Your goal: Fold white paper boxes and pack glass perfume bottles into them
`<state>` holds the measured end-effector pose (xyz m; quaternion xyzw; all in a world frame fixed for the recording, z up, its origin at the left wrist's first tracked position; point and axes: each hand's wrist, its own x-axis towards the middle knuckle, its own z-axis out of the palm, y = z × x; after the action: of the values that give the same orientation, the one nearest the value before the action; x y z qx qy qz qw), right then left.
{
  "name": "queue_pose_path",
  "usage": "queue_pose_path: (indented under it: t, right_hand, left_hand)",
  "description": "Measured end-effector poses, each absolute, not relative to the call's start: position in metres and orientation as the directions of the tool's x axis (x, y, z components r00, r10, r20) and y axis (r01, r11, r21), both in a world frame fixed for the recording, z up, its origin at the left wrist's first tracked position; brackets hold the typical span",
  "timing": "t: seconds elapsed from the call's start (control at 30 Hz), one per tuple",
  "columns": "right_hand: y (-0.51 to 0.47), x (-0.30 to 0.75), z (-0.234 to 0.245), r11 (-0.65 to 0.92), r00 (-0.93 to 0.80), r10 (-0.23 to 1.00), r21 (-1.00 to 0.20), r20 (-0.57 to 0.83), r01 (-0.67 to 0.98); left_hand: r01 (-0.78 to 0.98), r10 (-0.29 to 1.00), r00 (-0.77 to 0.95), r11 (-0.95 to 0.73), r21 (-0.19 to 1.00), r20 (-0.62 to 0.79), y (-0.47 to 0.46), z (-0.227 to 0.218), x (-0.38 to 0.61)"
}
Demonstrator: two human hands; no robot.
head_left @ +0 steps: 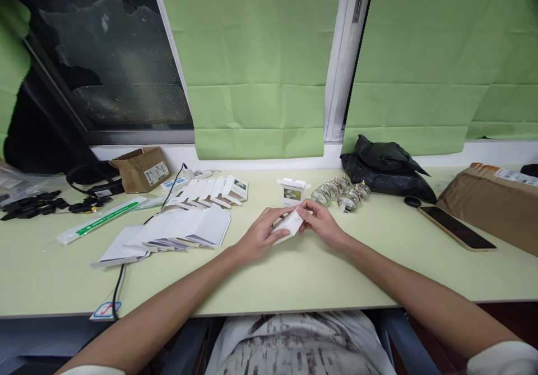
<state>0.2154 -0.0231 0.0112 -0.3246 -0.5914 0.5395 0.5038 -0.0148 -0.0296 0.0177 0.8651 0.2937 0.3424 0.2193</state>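
Note:
Between my two hands, just above the table, is a small white box, held tilted. My left hand wraps around its left side, thumb along the near face. At the box's upper right end, my right hand pinches it with thumb and fingers. Right behind stands another white box with raised flaps and a green picture on its front. To the right of that lie several clear round ornaments with metallic caps.
At left are flat white cartons, a row of white boxes, a black cable and a green-white strip package. A brown carton sits behind. Rightward lie black bags, a phone and a large cardboard box.

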Motion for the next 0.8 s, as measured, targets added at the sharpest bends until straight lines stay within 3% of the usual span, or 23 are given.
queue_pose_path:
  t: [0.13,0.43,0.8]
  right_hand:
    - [-0.0241,0.2161,0.0134,0.248,-0.23,0.932,-0.956,0.28,-0.157]
    - [-0.0196,0.2194,0.013,0.328,-0.151,0.928,-0.939,0.341,-0.101]
    - [-0.0169,0.2179,0.0131,0.29,-0.155,0.94,-0.951,0.303,-0.105]
  left_hand:
    - [0.339,0.663,0.578,-0.726,0.598,0.476,-0.0312,0.016,-0.0172]
    - [0.296,0.537,0.62,-0.835,0.463,0.572,-0.0291,0.0136,-0.0156]
    - [0.304,0.521,0.592,-0.851,0.428,0.615,-0.0272,0.017,-0.0191]
